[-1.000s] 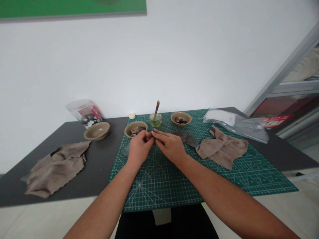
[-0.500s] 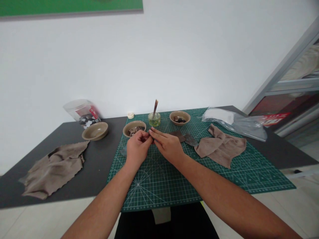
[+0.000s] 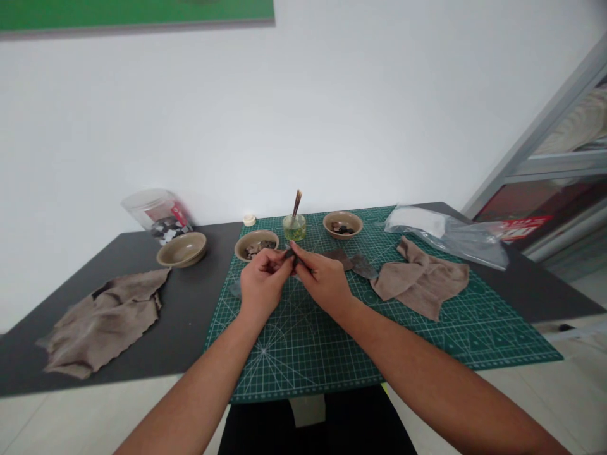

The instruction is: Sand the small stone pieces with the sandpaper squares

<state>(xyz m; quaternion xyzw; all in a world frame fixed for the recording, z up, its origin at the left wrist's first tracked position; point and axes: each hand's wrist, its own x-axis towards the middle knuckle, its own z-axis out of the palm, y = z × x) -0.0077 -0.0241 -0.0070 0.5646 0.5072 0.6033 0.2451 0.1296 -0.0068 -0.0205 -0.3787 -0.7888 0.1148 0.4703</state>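
Observation:
My left hand [image 3: 263, 278] and my right hand [image 3: 325, 278] meet over the cutting mat [image 3: 294, 354]. Between their thumbs and fingertips they pinch a small dark piece [image 3: 290, 254], perhaps a stone; most of it is hidden. Just behind my left hand stands a tan bowl [image 3: 241, 248] with greyish, stone-like pieces. A glass jar [image 3: 294, 229] with yellow-green contents and thin brown sticks is straight ahead of my fingertips. Close to my right hand lie a brown sheet [image 3: 339, 258] and a dark grey sheet [image 3: 363, 266], both flat on the mat.
Another tan bowl [image 3: 328, 222] holds dark pieces. On the left are a bowl [image 3: 183, 250], a tipped clear container [image 3: 159, 215] with black and white pieces, and a brown cloth [image 3: 104, 322]. A second cloth [image 3: 422, 278] and a plastic bag [image 3: 450, 237] lie on the right. A wall rises behind.
My right fingers have shifted slightly and lie less flat over the left fingertips, so the dark piece shows more. Both arms stay in nearly the same place.

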